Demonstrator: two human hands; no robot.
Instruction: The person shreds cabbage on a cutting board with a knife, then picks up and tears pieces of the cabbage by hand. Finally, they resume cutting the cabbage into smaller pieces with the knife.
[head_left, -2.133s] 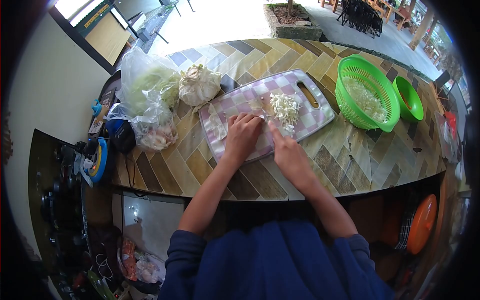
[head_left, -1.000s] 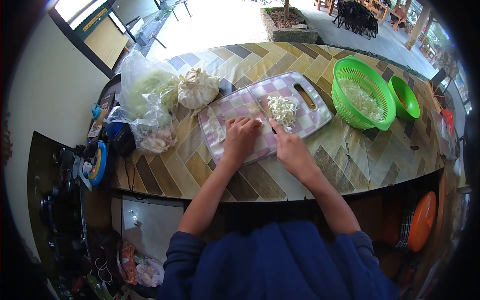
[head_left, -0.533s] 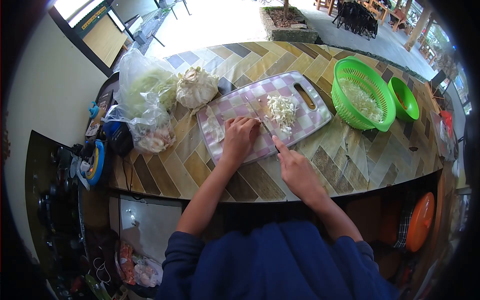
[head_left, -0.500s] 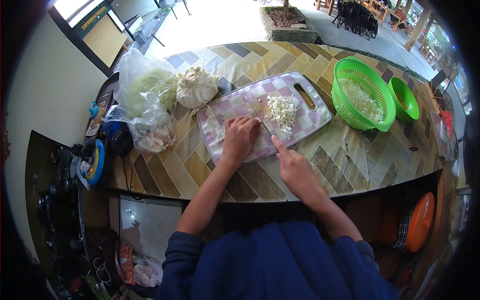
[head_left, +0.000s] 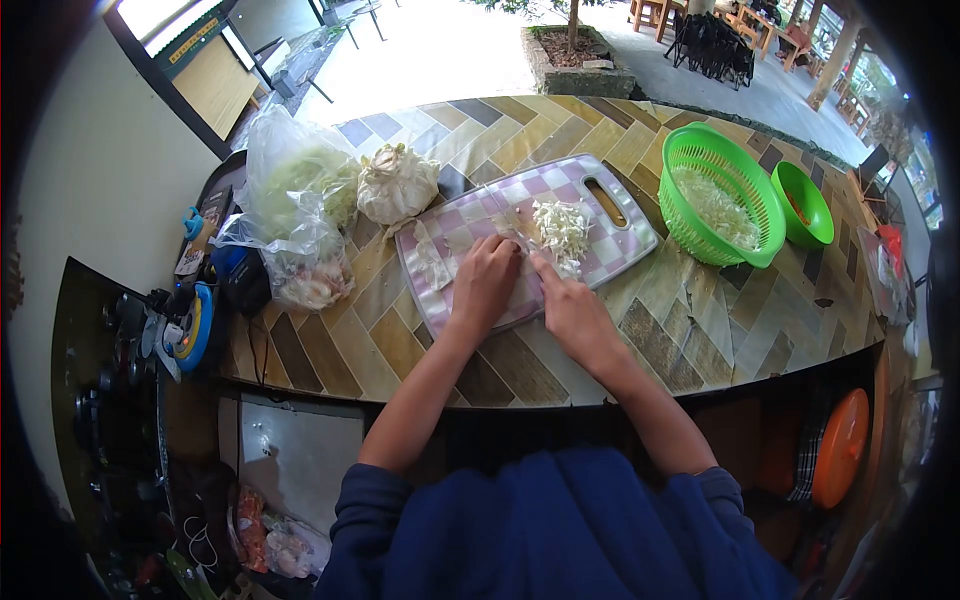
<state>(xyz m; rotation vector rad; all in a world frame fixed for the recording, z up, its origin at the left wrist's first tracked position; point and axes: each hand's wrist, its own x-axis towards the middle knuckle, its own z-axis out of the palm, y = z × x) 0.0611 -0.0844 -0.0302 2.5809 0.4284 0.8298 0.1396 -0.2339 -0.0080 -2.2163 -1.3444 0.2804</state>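
In the head view, the right hand (head_left: 577,314) is closed around a thin-bladed knife (head_left: 529,246), mostly hidden, above a purple-and-white checkered plastic cutting board (head_left: 625,252). The left hand (head_left: 486,282) rests on the board just beside it, fingers curled; what they grip, if anything, I cannot tell. A pile of finely chopped white pieces (head_left: 562,228) lies on the board, right of the blade. A large whitish, papery-skinned bulb (head_left: 397,186) sits near the board's far left corner.
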